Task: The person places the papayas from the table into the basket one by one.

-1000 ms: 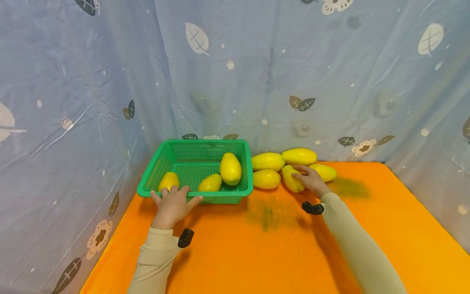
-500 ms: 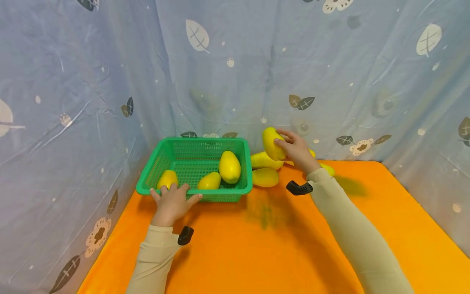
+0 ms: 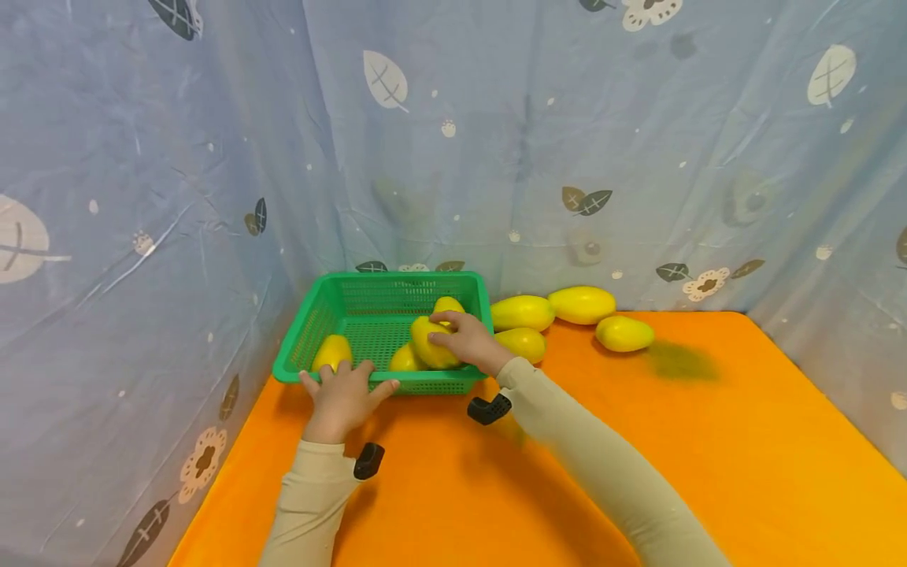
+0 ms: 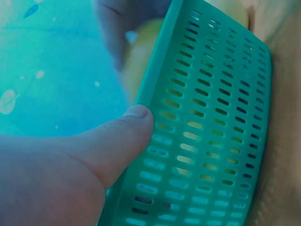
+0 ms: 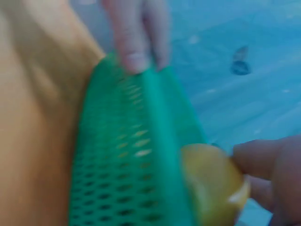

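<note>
My left hand [image 3: 342,403] holds the near rim of a green plastic basket [image 3: 290,370], its thumb [image 4: 134,125] on the rim and its fingers reaching over the edge. Over the right part of the basket, my right hand [image 3: 471,340] grips a yellow papaya [image 3: 427,346]. In the right wrist view this papaya [image 5: 211,181] shows blurred just beyond the rim, with the fingertips against it. Inside the basket, one papaya [image 3: 333,353] lies at the left, another [image 3: 404,359] near the front, and a third [image 3: 449,305] is partly hidden behind the right hand.
Right of the basket, several papayas lie on the orange tabletop: one at the back [image 3: 583,304], one beside the basket [image 3: 523,313], one in front of that [image 3: 523,344] and one farther right [image 3: 625,334]. A patterned blue curtain [image 3: 482,157] hangs behind and at both sides.
My right hand has picked up a papaya from the group on the table and carried it left over the basket. The left hand has stayed at the basket's near rim.
</note>
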Available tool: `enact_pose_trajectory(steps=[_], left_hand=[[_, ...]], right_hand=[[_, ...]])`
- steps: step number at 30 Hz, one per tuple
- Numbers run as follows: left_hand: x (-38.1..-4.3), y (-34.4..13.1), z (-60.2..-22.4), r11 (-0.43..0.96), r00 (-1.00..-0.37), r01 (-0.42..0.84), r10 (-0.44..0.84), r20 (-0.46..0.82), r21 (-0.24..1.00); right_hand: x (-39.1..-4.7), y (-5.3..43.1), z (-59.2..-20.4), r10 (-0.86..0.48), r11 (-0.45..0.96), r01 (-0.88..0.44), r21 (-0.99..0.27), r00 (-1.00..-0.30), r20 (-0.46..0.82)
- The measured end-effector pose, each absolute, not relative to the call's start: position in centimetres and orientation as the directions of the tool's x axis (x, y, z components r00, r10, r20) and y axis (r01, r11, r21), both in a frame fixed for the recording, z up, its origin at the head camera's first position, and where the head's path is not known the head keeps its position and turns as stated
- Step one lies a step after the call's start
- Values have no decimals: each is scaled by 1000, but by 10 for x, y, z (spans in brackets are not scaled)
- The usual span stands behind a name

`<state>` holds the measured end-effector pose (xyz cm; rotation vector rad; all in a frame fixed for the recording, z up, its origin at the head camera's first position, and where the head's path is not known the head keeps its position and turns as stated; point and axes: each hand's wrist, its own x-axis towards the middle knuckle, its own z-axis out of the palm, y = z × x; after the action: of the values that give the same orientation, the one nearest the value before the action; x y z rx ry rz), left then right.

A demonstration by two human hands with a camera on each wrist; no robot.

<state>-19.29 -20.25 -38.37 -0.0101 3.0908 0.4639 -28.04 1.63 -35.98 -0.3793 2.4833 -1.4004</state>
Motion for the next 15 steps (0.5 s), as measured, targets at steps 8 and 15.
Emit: enact_pose_trajectory(steps=[8,15], left_hand=[[-193,-199,-381,958,-1000,-5,-4,-4,288],[-192,-202,-381,958,-1000,-9,-4,-18,288]], right_hand=[[-275,4,-370,-395,628,-158,-762,-908,-137],[-277,2,-374,-408,627,-162,-762,-901,-145]])
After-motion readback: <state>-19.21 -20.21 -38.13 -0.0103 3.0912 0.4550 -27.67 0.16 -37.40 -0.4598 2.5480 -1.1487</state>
